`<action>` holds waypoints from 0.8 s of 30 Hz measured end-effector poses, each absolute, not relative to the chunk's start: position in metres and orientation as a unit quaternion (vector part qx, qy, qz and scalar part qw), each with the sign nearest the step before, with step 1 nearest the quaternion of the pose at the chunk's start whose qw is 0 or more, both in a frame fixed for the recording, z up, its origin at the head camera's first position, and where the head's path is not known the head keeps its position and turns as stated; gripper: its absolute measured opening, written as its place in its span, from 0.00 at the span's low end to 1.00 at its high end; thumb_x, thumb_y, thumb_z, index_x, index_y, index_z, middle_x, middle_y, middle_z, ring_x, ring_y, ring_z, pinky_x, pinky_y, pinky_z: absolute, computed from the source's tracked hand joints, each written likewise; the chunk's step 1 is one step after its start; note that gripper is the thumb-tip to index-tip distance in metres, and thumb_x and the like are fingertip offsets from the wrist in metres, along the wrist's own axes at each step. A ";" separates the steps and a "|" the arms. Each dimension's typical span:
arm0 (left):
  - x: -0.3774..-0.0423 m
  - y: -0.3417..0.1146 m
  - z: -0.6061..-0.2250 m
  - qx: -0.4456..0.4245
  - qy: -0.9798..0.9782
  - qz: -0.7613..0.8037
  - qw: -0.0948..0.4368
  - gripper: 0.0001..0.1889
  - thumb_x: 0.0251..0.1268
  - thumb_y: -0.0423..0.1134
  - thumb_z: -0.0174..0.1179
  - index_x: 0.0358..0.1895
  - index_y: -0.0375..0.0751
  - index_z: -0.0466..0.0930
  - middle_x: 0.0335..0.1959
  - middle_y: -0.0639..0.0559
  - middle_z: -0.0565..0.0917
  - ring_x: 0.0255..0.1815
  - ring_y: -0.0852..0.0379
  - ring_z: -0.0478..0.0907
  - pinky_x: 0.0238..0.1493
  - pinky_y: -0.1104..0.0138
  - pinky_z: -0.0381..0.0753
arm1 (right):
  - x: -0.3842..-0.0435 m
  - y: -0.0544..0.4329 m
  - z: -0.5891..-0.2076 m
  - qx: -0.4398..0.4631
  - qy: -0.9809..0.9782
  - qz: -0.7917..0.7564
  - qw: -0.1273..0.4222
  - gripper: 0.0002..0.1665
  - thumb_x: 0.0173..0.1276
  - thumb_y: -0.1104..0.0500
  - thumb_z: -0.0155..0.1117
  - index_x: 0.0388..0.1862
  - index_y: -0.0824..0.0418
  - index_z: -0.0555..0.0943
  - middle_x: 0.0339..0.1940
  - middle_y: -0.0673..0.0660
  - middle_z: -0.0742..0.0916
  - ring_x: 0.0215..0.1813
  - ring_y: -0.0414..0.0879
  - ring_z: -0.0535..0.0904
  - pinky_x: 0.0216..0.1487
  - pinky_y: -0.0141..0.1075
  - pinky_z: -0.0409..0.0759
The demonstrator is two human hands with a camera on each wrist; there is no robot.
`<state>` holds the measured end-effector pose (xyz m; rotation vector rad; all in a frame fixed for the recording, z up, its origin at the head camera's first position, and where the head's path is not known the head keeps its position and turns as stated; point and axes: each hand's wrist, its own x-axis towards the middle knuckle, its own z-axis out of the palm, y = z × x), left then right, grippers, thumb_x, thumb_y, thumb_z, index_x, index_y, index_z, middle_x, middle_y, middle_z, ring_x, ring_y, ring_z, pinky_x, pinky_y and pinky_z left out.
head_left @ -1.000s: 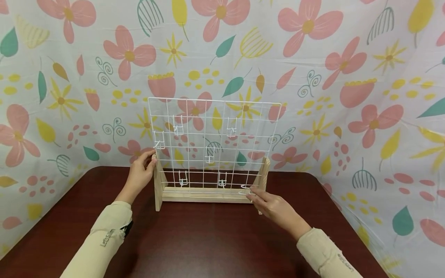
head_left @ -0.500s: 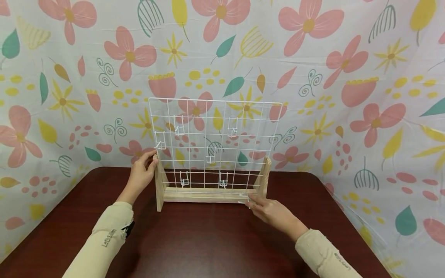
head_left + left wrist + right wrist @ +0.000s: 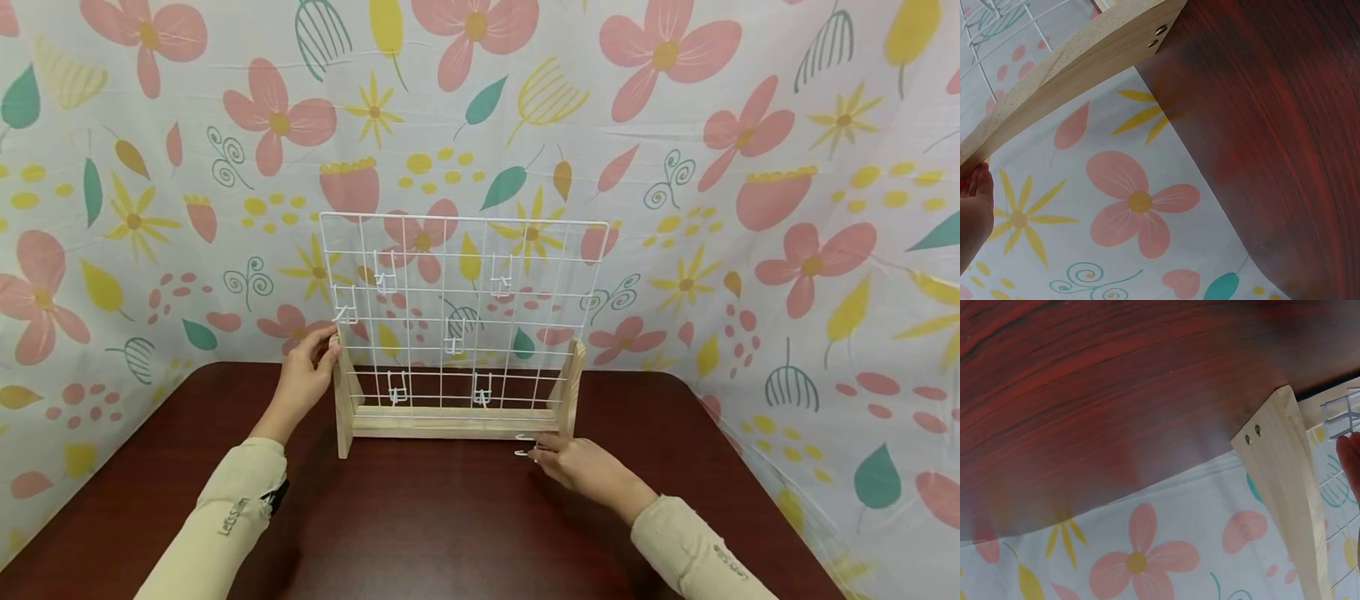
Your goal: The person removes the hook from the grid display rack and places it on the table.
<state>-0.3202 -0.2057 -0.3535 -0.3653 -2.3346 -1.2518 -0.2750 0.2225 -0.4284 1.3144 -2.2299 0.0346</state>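
White hook (image 3: 525, 437), right of centre in my head view: pinched by the right hand (image 3: 591, 471), ends pointing left, the rest hidden, so I can't judge its long axis. Left of centre, the left hand (image 3: 304, 375) grips a post (image 3: 343, 408). My left-wrist view cuts that hand off at lower left; my right-wrist view crops hook and hand at right.

The grid (image 3: 442, 321) looks metal, the stand (image 3: 450, 431) matt wood, the tabletop (image 3: 450, 517) glossy.
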 end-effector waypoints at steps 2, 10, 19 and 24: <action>-0.320 -0.206 -0.353 -0.133 -0.851 -0.453 0.231 0.21 0.74 0.33 0.50 0.66 0.29 0.67 0.54 0.29 0.77 0.53 0.40 0.76 0.42 0.74 0.76 | -0.275 0.223 -0.429 0.486 -0.831 0.010 0.270 0.13 0.55 0.67 0.72 0.41 0.64 0.87 0.43 0.63 0.86 0.28 0.44 0.85 0.27 0.29 0.80; -0.320 -0.206 -0.353 -0.130 -0.851 -0.452 0.233 0.21 0.73 0.33 0.51 0.65 0.29 0.68 0.54 0.30 0.77 0.54 0.40 0.76 0.44 0.70 0.77 | -0.275 0.221 -0.432 0.477 -0.841 -0.003 0.254 0.11 0.57 0.66 0.71 0.41 0.62 0.87 0.44 0.63 0.86 0.29 0.45 0.85 0.27 0.31 0.81; -0.319 -0.205 -0.353 -0.130 -0.849 -0.456 0.234 0.21 0.73 0.32 0.51 0.65 0.29 0.68 0.53 0.30 0.78 0.53 0.40 0.76 0.41 0.78 0.73 | -0.273 0.219 -0.436 0.464 -0.855 0.003 0.231 0.09 0.60 0.65 0.68 0.40 0.60 0.87 0.45 0.64 0.86 0.30 0.48 0.85 0.27 0.34 0.81; -0.319 -0.205 -0.353 -0.132 -0.846 -0.461 0.234 0.21 0.73 0.32 0.51 0.65 0.28 0.68 0.53 0.29 0.77 0.53 0.40 0.76 0.40 0.82 0.70 | -0.272 0.221 -0.438 0.475 -0.846 -0.005 0.242 0.08 0.58 0.64 0.70 0.38 0.60 0.87 0.44 0.62 0.86 0.38 0.48 0.86 0.31 0.35 0.82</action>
